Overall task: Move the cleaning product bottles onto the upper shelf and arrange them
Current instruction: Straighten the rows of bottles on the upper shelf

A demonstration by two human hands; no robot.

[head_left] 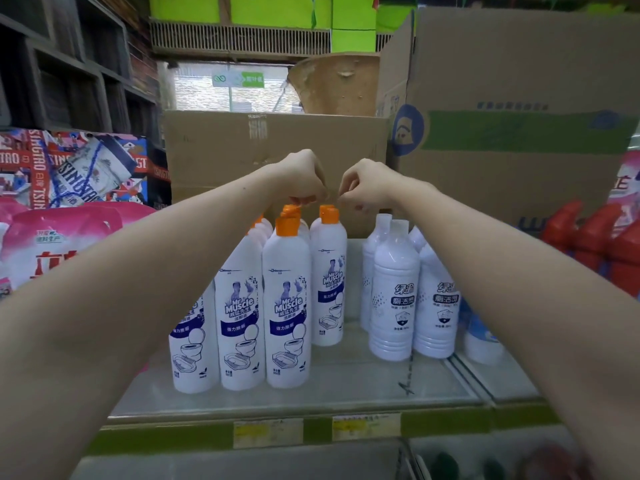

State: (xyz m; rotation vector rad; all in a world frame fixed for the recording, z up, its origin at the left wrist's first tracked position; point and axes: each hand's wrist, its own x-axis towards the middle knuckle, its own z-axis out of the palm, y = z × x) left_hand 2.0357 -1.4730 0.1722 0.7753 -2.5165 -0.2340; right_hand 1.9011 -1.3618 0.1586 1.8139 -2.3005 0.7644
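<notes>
Both hands work at mid-frame, the left hand point(302, 176) pinching an orange cap point(292, 209) in its grip, the right hand point(363, 183) curled beside the rear bottle point(328, 271) on the shelf point(346, 382), so a tug could topple neighbours.

A shop aisle: price tags point(268, 432) on the shelf edge point(173, 441), stacked cartons point(519, 133), rows of cleaner bottles point(287, 306).

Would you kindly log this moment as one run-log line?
left hand: fingers on orange-capped bottle top | right hand: curled by back bottle, grip unclear | white-capped bottles: untouched | shelf
</notes>
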